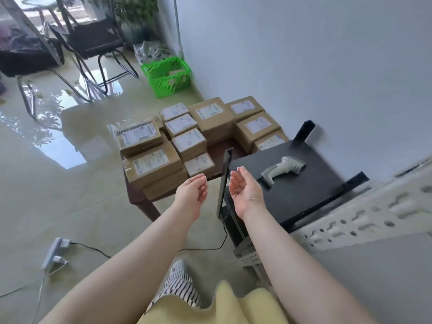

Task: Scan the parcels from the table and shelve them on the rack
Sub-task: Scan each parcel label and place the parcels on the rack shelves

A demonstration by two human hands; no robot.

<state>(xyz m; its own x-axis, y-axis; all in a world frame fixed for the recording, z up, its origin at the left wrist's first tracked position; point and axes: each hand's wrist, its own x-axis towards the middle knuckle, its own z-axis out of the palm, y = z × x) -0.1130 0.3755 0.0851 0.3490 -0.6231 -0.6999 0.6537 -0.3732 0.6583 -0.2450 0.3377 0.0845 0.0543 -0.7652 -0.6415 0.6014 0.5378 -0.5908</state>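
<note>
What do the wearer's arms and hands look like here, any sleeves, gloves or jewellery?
Both forearms are bare right up to the bottom of the view, with no sleeve in sight. The left hand and right hand have no gloves, and no rings, watch or bands show on the fingers or wrists. Clothing shows only at the bottom edge: a pale yellow garment.

Boxes [187, 136] crowded the table [138, 199] at 12 o'clock, packed edge to edge — no gap between them for fingers. An upright black post [224, 183] stood between the two hands. At 1 o'clock the black shelf [304, 190] lay open around the scanner [282, 168].
</note>
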